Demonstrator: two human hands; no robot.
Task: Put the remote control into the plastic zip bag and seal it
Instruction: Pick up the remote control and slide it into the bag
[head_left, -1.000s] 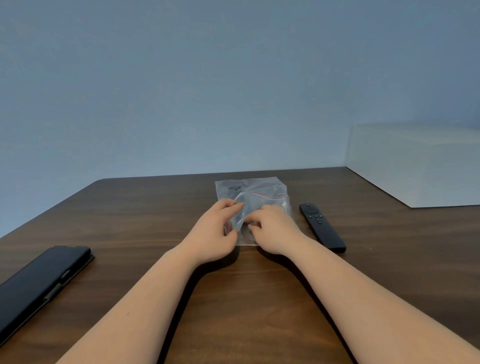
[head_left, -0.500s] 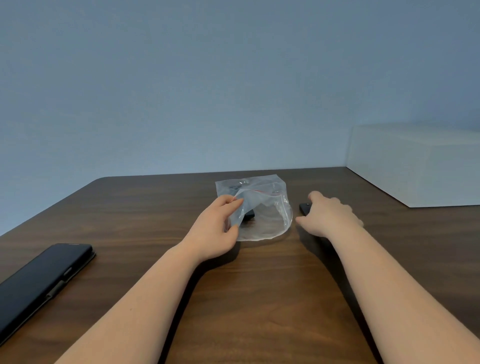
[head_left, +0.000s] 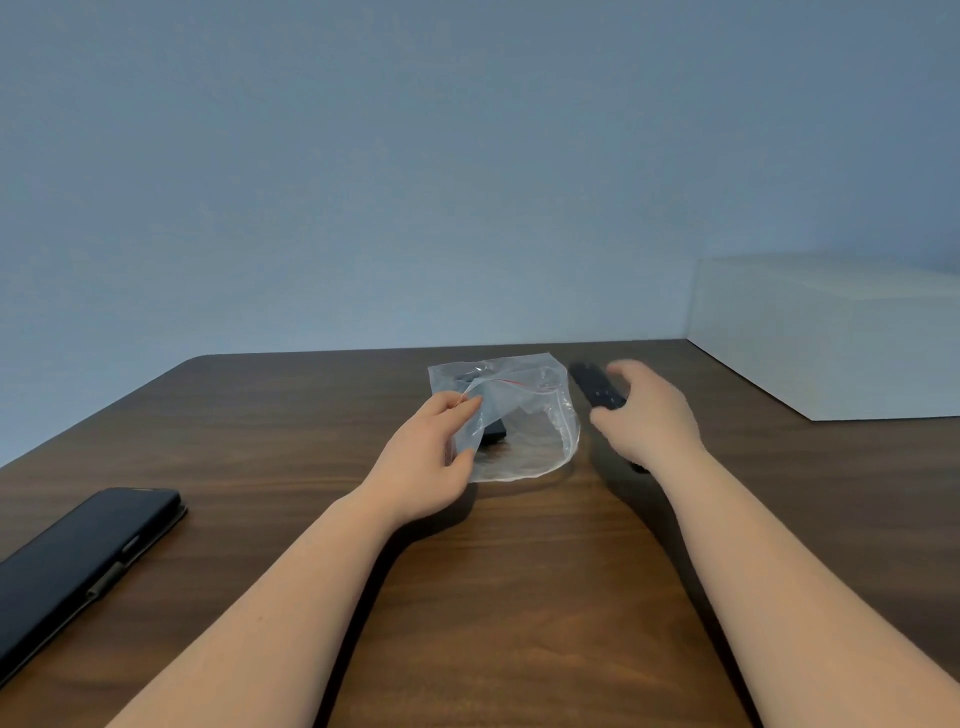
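Note:
A clear plastic zip bag (head_left: 524, 431) with a thin red line at its mouth lies on the dark wooden table (head_left: 519, 597). My left hand (head_left: 431, 457) pinches the bag's upper layer at its left side and lifts it, so the mouth gapes toward me. A small dark object shows through the plastic inside. To the bag's right, my right hand (head_left: 649, 415) grips the black remote control (head_left: 597, 387), whose far end sticks out past my fingers, raised off the table and blurred. Its near end is hidden under my palm.
A black phone in a folio case (head_left: 78, 561) lies at the table's left front. A white box (head_left: 831, 338) stands at the back right corner. A plain blue-grey wall rises behind the table's far edge.
My right hand left the bag, went right to the remote control, closed on it and lifted it. My left hand kept its hold and raised the bag's upper layer.

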